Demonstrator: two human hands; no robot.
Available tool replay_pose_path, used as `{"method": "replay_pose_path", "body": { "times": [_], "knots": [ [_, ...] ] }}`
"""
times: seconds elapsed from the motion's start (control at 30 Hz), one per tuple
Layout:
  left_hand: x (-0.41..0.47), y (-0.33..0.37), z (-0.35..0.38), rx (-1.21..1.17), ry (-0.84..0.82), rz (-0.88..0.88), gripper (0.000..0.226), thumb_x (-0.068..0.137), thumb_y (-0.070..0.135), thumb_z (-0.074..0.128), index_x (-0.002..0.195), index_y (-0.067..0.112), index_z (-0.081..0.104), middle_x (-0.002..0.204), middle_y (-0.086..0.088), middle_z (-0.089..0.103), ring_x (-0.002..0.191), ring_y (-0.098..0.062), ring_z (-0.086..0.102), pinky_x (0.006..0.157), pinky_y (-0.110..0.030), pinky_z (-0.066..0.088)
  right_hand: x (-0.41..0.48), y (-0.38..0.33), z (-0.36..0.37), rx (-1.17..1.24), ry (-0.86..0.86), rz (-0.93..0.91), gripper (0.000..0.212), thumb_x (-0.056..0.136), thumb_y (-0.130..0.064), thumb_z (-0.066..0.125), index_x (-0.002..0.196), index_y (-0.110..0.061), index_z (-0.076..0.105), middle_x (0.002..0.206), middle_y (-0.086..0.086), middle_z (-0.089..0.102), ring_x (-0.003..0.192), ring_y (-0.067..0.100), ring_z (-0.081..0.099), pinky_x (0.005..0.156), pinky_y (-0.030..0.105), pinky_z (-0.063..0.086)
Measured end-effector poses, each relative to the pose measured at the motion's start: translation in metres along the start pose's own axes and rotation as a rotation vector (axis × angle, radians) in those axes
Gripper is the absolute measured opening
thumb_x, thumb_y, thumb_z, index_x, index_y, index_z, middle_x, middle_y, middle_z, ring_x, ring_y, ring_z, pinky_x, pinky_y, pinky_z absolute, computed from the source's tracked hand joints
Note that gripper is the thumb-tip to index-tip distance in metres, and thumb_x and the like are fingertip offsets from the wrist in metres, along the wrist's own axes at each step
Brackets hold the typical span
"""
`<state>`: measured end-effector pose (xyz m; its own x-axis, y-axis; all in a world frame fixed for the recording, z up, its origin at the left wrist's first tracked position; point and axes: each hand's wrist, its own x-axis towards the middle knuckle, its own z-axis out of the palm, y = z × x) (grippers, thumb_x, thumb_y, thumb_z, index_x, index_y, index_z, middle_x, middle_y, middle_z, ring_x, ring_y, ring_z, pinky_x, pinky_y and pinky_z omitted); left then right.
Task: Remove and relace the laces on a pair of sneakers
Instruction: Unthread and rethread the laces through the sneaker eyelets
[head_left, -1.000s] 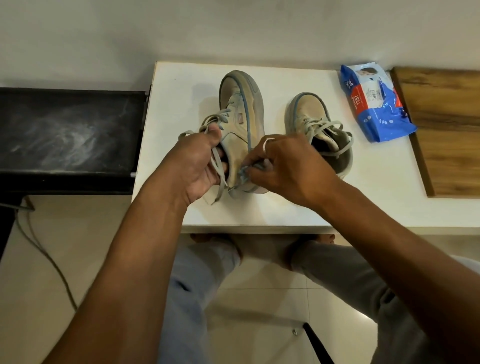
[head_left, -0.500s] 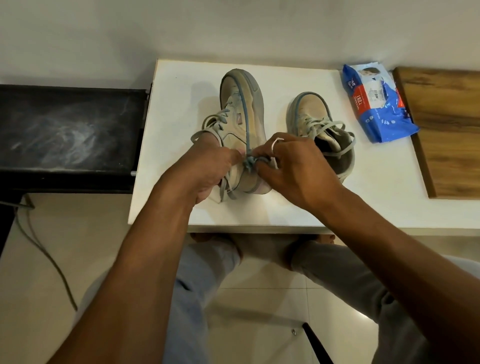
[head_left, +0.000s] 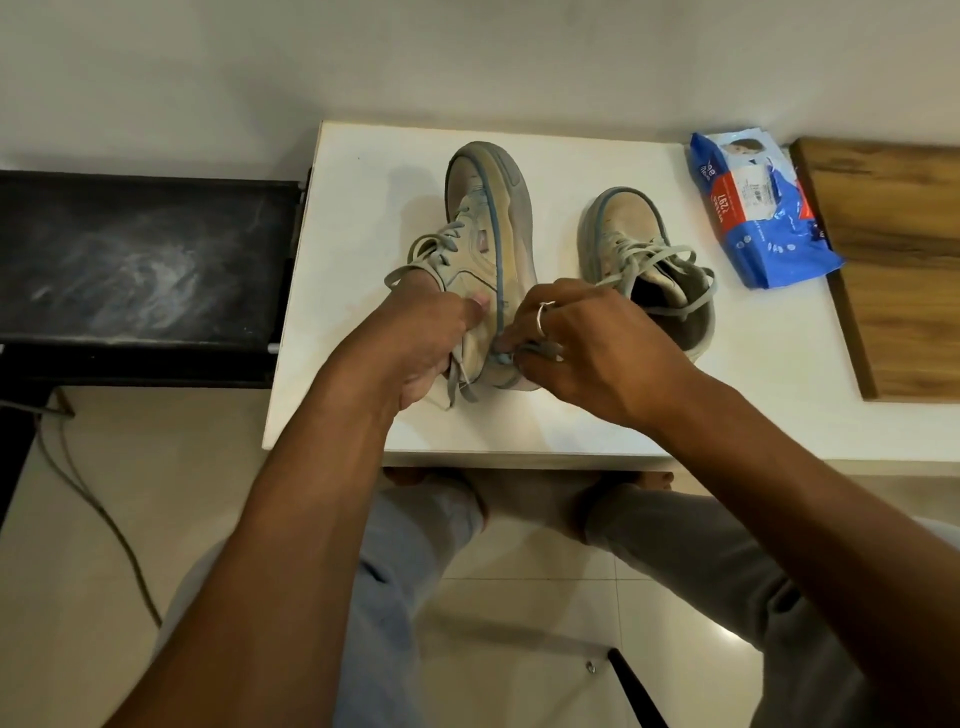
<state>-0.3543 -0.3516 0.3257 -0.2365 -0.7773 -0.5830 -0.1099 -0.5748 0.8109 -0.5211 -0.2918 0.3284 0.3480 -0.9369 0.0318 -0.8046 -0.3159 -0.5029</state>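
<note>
Probably early in the removal step: loosening the lace (head_left: 457, 379) on the 1st sneaker (head_left: 488, 234) of 2. Tipped on its side mid-tabletop (head_left: 374, 171), sole turned right, toe pointing away. Clasped round the ankle end by the left grip (head_left: 415, 343), fingers curled tight, thumb pressed against the side panel, with 2 lace ends dangling just below. Pinched by the right grip (head_left: 576, 343) at the heel edge: seemingly a loop of lace, fingertips closed on it, though hard to tell exactly.

Next, likely: drawing the lace out eyelet by eyelet, needing a steady hold on the shoe and a pull along the eyelet line.

Worn, dusty beige upper, blue-grey trim, flat grey lace threaded through the upper rows. Standing upright just to the right: the 2nd sneaker (head_left: 628, 228), laced, loops lying loose over the opening.
</note>
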Motion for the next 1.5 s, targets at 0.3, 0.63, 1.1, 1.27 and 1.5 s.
{"method": "replay_pose_path", "body": {
  "times": [0.3,0.63,1.1,1.27,1.5],
  "knots": [
    [-0.002,0.002,0.002,-0.005,-0.055,0.000,0.042,0.095,0.002,0.057,0.136,0.008,0.050,0.124,-0.008,0.064,0.113,-0.026,0.063,0.099,-0.046,0.050,0.022,0.006,0.006,0.091,0.320,0.117,0.020,0.085,-0.007,0.065,0.099,-0.013,0.078,0.095,0.002,0.071,0.085,0.014,0.065,0.076,0.039,0.055],
    [-0.008,0.013,0.000,-0.122,-0.058,-0.026,0.067,0.062,-0.008,0.055,0.129,0.000,0.052,0.118,-0.024,0.064,0.107,-0.041,0.064,0.087,-0.057,0.054,0.016,0.006,-0.005,0.036,0.143,0.020,0.023,0.087,-0.013,0.064,0.105,-0.020,0.077,0.101,-0.003,0.070,0.093,0.015,0.063,0.078,0.038,0.056],
    [-0.008,0.011,0.002,-0.143,-0.058,-0.018,0.063,0.069,-0.026,0.026,0.123,-0.007,0.054,0.123,-0.034,0.056,0.112,-0.048,0.058,0.094,-0.060,0.048,0.027,0.001,0.005,0.119,0.324,0.089,0.022,0.084,-0.011,0.063,0.100,-0.016,0.078,0.095,0.001,0.071,0.090,0.017,0.066,0.080,0.041,0.055],
    [-0.004,0.010,-0.004,-0.144,-0.074,-0.015,0.074,0.059,-0.023,0.029,0.129,-0.009,0.046,0.116,-0.032,0.057,0.101,-0.042,0.062,0.085,-0.053,0.053,0.023,-0.007,0.009,0.167,0.204,-0.020,0.017,0.084,-0.013,0.068,0.099,-0.015,0.077,0.095,-0.001,0.069,0.088,0.015,0.064,0.075,0.038,0.055],
    [-0.007,0.011,0.001,-0.187,-0.102,0.001,0.058,0.068,-0.029,0.021,0.104,0.000,0.056,0.102,-0.020,0.055,0.104,-0.042,0.059,0.090,-0.049,0.050,0.025,0.004,0.003,0.139,0.301,0.045,0.017,0.083,-0.015,0.069,0.097,-0.015,0.078,0.094,-0.002,0.071,0.089,0.013,0.064,0.078,0.038,0.055]
  ]
}}
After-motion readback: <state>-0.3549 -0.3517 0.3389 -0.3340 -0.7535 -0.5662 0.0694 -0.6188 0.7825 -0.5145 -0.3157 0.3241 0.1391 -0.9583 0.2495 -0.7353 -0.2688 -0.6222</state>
